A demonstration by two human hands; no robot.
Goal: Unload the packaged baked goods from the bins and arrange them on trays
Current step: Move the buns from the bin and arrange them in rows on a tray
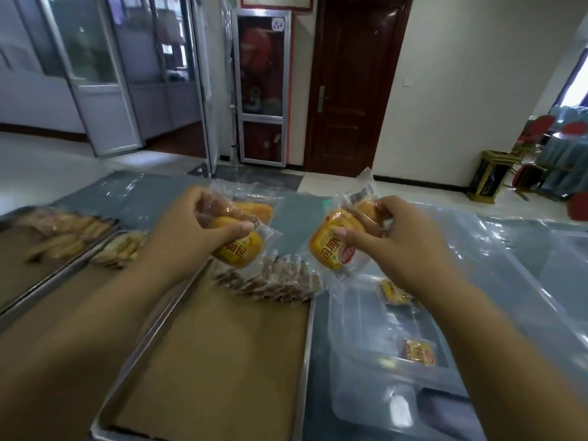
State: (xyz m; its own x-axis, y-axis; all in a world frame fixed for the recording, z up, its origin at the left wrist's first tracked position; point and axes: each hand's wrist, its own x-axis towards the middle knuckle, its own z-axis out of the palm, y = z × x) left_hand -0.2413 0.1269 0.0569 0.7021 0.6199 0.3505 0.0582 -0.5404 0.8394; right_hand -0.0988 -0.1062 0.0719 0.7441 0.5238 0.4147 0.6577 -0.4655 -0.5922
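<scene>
1. Our left hand [203, 230] grips bread packs [241, 246], fingers curled, at 12 o'clock over the middle tray [152, 342].
2. Our right hand [397, 237] pinches a single pack [334, 246] at 1 o'clock.
3. We see a row of packs [270, 281] on the tray's far end.
4. The clear bin [366, 393] at 3 o'clock holds two loose packs [420, 351].

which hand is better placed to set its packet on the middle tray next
Left. The left hand holds its packets above the middle tray, beside the row already there. The right hand hangs past the tray's right rim, over the clear bin.
</scene>
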